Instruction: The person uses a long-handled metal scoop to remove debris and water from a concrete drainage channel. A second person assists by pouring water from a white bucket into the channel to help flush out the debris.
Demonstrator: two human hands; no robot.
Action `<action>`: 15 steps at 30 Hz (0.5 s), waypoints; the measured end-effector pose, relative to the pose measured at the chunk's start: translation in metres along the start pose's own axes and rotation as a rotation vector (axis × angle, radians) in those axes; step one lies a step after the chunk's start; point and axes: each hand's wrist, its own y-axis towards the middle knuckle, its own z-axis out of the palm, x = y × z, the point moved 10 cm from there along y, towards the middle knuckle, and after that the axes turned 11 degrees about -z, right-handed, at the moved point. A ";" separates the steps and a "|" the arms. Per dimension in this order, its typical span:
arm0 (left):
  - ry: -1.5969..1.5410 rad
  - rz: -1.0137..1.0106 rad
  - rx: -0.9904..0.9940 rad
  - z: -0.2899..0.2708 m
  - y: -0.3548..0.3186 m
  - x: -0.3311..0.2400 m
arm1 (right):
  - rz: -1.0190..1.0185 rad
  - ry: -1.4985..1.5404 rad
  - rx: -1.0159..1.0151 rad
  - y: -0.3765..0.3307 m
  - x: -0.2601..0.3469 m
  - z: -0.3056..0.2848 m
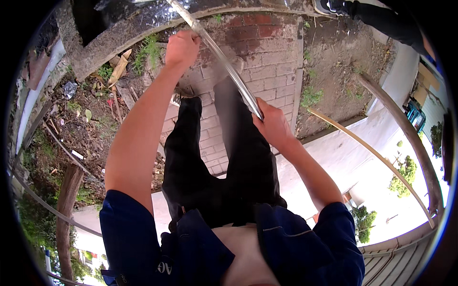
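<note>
A long pale, clear-looking hose or pole (224, 62) runs diagonally from the top centre down over the brick paving (267, 52). My left hand (182, 47) is closed around its upper part near a concrete kerb. My right hand (273, 125) grips its lower end, close to my dark trouser legs (210, 157). Both arms are stretched out in front of me, with blue short sleeves at the bottom of the view.
A concrete kerb (119, 40) borders a bed of dead leaves, weeds and litter (90, 119) on the left. Bare soil (334, 62) lies to the right of the bricks. Another person's dark shoe and leg (367, 14) stand at the top right. Thin bent branches (381, 157) cross the right side.
</note>
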 end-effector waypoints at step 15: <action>-0.548 -0.308 0.086 0.067 0.025 0.066 | -0.030 0.115 0.028 0.006 -0.096 0.046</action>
